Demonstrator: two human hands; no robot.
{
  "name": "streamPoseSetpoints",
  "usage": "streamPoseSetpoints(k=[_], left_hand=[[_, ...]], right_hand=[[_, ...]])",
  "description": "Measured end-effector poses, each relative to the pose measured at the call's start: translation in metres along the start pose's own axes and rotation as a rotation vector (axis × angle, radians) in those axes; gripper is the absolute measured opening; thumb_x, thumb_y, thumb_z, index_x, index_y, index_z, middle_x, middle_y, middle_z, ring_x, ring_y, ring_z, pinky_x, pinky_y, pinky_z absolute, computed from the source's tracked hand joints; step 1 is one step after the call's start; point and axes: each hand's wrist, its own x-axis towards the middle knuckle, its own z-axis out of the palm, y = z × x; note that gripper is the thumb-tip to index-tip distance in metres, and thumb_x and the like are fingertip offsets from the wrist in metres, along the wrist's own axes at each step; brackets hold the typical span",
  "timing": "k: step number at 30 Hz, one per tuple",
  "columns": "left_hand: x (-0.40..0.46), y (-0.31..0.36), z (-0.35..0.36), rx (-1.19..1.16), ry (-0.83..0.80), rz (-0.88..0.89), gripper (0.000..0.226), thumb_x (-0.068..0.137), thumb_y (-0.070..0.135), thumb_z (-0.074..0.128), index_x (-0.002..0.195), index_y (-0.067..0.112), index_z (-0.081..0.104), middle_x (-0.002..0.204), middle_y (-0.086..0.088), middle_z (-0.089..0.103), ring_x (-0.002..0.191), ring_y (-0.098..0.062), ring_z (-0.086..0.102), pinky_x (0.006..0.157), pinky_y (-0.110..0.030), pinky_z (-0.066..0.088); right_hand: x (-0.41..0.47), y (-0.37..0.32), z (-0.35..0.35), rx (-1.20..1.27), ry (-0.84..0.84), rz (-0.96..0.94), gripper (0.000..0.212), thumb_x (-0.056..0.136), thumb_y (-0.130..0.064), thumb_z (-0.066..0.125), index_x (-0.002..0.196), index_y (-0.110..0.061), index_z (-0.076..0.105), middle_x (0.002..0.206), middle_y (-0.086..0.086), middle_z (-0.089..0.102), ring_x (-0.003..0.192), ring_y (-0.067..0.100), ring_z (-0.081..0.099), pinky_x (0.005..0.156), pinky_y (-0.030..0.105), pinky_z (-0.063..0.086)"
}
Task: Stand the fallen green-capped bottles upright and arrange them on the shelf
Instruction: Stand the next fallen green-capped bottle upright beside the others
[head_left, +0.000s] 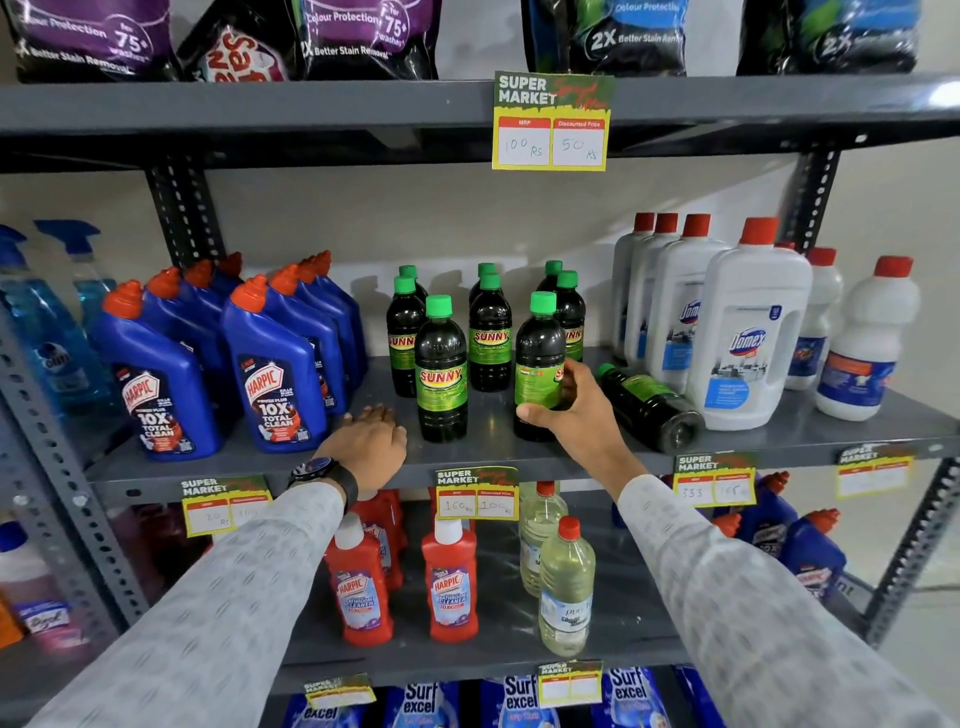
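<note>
Left hand (370, 435) flat on shelf (291, 457) | right hand (570, 410) – grip on upright bottle (539, 358)

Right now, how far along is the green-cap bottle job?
Mostly done. Seven green-capped bottles stand upright in the middle of the shelf, like the front one. In hand: the right hand grips an eighth bottle, upright at the front of the right row, label turned sideways. The left hand rests flat on the shelf, empty. Left: one fallen bottle lies on its side beside the big white jug.
</note>
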Motion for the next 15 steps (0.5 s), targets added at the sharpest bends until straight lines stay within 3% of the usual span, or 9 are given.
streamPoseSetpoints(k=[4, 7, 10, 12, 15], left_hand=[[0.0010, -0.0001, -0.0001, -0.016, 0.002, -0.004, 0.060, 0.106, 0.034, 0.018, 0.160, 0.007, 0.021, 0.170, -0.011, 0.016, 0.158, -0.024, 0.014, 0.128, -0.044, 0.009], [0.0015, -0.0007, 0.0020, -0.040, 0.015, -0.007, 0.061, 0.106, 0.035, 0.019, 0.159, 0.007, 0.024, 0.170, -0.011, 0.017, 0.157, -0.024, 0.016, 0.128, -0.043, 0.009], [-0.0001, 0.0003, 0.0027, -0.043, 0.012, -0.009, 0.060, 0.106, 0.035, 0.019, 0.159, 0.007, 0.024, 0.170, -0.011, 0.017, 0.157, -0.023, 0.015, 0.128, -0.043, 0.009], [-0.0008, 0.0010, 0.0022, -0.046, 0.011, -0.005, 0.060, 0.106, 0.035, 0.019, 0.159, 0.007, 0.023, 0.170, -0.011, 0.017, 0.158, -0.023, 0.015, 0.128, -0.043, 0.009], [-0.0001, 0.0012, 0.0009, -0.045, 0.010, 0.002, 0.061, 0.106, 0.036, 0.019, 0.160, 0.007, 0.022, 0.170, -0.011, 0.016, 0.158, -0.023, 0.015, 0.128, -0.043, 0.009]], right_hand=[[0.0023, 0.0042, -0.0019, -0.009, -0.025, 0.009, 0.073, 0.079, -0.011, 0.088, 0.142, -0.018, 0.052, 0.119, -0.009, 0.069, 0.110, 0.007, 0.065, 0.101, 0.029, 0.052], [0.0023, 0.0029, 0.0023, -0.028, 0.020, 0.018, 0.076, 0.072, -0.017, 0.094, 0.134, -0.017, 0.050, 0.111, -0.011, 0.066, 0.104, 0.007, 0.064, 0.086, 0.015, 0.049], [0.0011, 0.0039, 0.0037, -0.034, 0.046, 0.006, 0.077, 0.067, -0.021, 0.097, 0.125, -0.023, 0.047, 0.110, -0.011, 0.066, 0.105, 0.009, 0.065, 0.085, 0.016, 0.049], [0.0001, 0.0038, 0.0022, -0.043, 0.042, -0.001, 0.077, 0.071, -0.020, 0.095, 0.132, -0.021, 0.048, 0.111, -0.012, 0.065, 0.103, 0.004, 0.063, 0.090, 0.018, 0.051], [0.0008, 0.0035, -0.0021, -0.055, 0.016, 0.003, 0.075, 0.082, -0.013, 0.086, 0.146, -0.015, 0.046, 0.109, -0.016, 0.061, 0.102, 0.002, 0.061, 0.082, 0.006, 0.041]])
